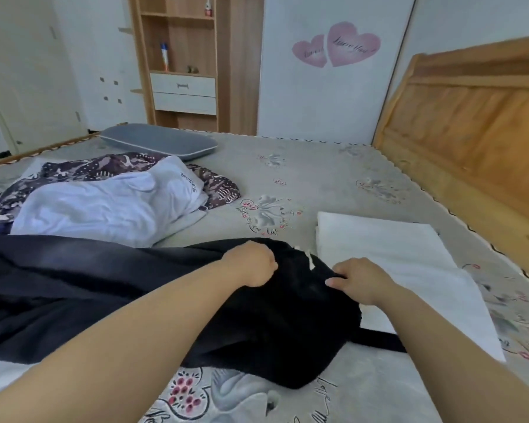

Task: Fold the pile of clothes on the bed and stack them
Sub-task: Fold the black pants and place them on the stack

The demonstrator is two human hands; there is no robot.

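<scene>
Both hands grip a black garment [272,315] that lies across the near part of the bed [333,166]. The left hand [252,264] is closed into a fist around a bunch of the black cloth near its upper edge, and the right hand [359,279] pinches the cloth's edge with curled fingers, just beside a small pale drawstring [310,259] that shows between the two hands. The black garment spreads away to the left, where it meets a darker navy cloth [43,276], and a black strap-like strip [379,341] runs out from under it to the right. Just beside the right hand, touching the black garment, lies a folded white garment [394,248], flat on the patterned bedsheet. Farther back on the left sits the unfolded pile: a crumpled white shirt [104,206] with small printed lettering on top of a purple patterned garment [83,169]. Behind the pile a grey pillow [158,141] rests near the far edge of the bed. A wooden headboard [471,123] stands at the right, and a wooden shelf unit [184,56] with drawers stands against the far wall beside a white wardrobe door bearing pink heart stickers [336,45].
</scene>
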